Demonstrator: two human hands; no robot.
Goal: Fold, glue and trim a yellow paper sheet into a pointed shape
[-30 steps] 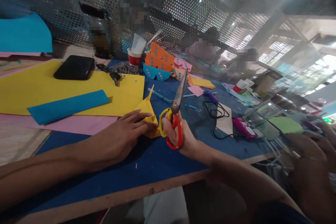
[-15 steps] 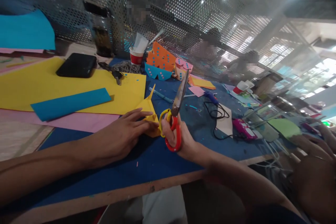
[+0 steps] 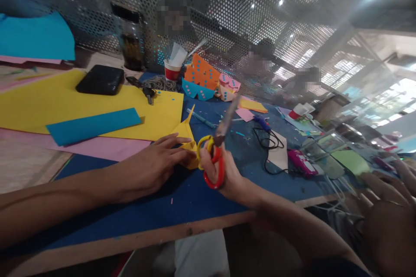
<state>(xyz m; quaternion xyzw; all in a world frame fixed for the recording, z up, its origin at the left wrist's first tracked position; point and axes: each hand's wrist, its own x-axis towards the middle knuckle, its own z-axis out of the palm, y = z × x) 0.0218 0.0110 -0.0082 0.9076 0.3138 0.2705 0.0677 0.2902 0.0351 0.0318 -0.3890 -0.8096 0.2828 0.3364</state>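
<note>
My left hand (image 3: pixel 159 162) rests on the blue table top, its fingertips holding a small folded piece of yellow paper (image 3: pixel 186 130) that has a thin upright point. My right hand (image 3: pixel 227 173) is closed round the scissors (image 3: pixel 224 127), which have one yellow and one red handle loop. Their blades point up and away, close together and slightly blurred. The thumb passes through the loops. The handles are right beside the yellow paper; the part of it under my left fingers is hidden. A blue folded paper strip (image 3: pixel 94 126) lies left of my left hand on a yellow sheet (image 3: pixel 156 112).
A black phone (image 3: pixel 101 80) and keys (image 3: pixel 148 93) lie on the yellow sheet. Behind stand a jar (image 3: pixel 132 43), a red-and-white cup (image 3: pixel 172 70) and dotted paper crowns (image 3: pixel 201 73). Rightward are a corded glue gun (image 3: pixel 261 122) and another person's hand (image 3: pixel 386 203).
The view has shifted slightly, so the table things sit a little farther right. The scissor blades have tilted a little to the right. Both hands keep their holds.
</note>
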